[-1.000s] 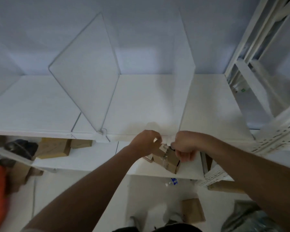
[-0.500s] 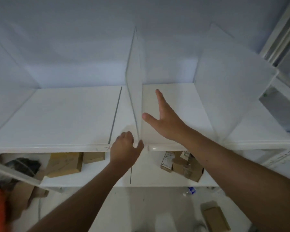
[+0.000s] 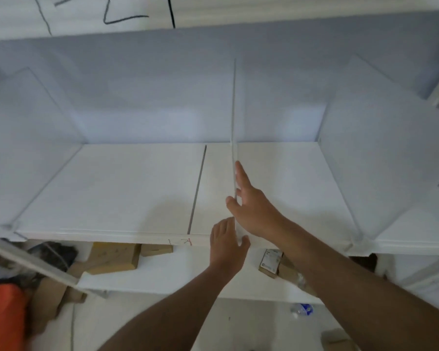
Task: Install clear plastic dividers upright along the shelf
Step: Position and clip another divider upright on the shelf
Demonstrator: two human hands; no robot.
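Since a moment ago I'm sliding my right hand [image 3: 249,198], open and flat, against the middle divider [image 3: 233,127] while my left hand [image 3: 227,245] pinches its base at the shelf [image 3: 112,188] edge; side dividers [image 3: 380,148] are standing upright already.

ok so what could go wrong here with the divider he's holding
1. The middle divider is seen edge-on, steadied by the right hand flat on its side; letting go early could tip it.
2. The left hand works at the shelf's front lip; a loose base could slide off line.
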